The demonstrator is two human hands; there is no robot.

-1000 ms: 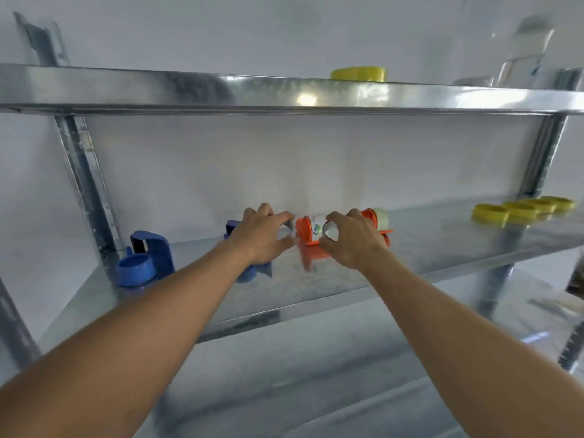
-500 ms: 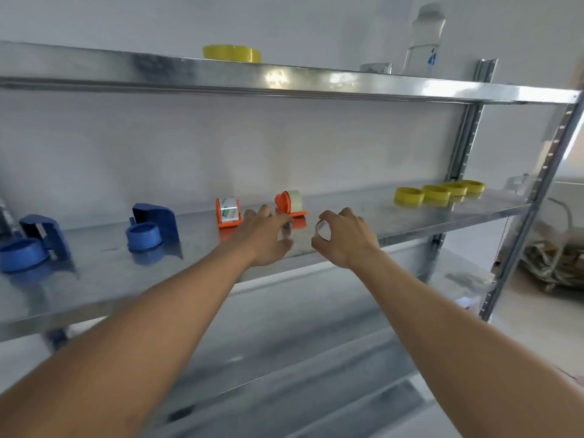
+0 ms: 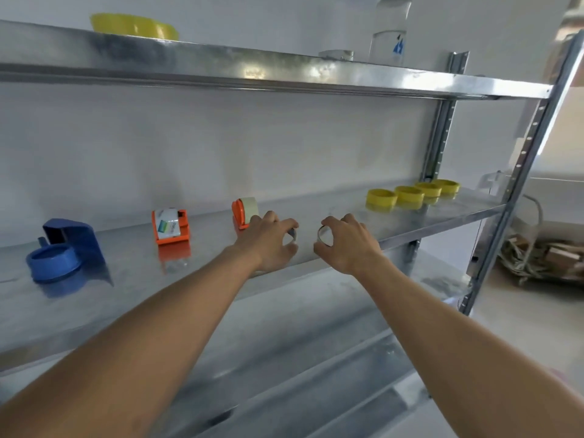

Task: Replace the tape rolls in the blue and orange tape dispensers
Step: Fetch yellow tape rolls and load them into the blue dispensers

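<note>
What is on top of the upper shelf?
On the upper shelf stand a yellow tape roll at the left, a clear bottle and a low clear object beside it. The shelf edge hides their bases and anything lying flat behind.

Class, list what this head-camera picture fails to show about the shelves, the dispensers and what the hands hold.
- Left hand: a small ring, mostly covered by fingers; type unclear.
- Right hand: a similar ring, partly hidden.
- Bottle on top shelf: cut off by the frame's top edge.
- Label on the left orange dispenser: print too small.
- Heap on the floor, right: blurred.
</note>
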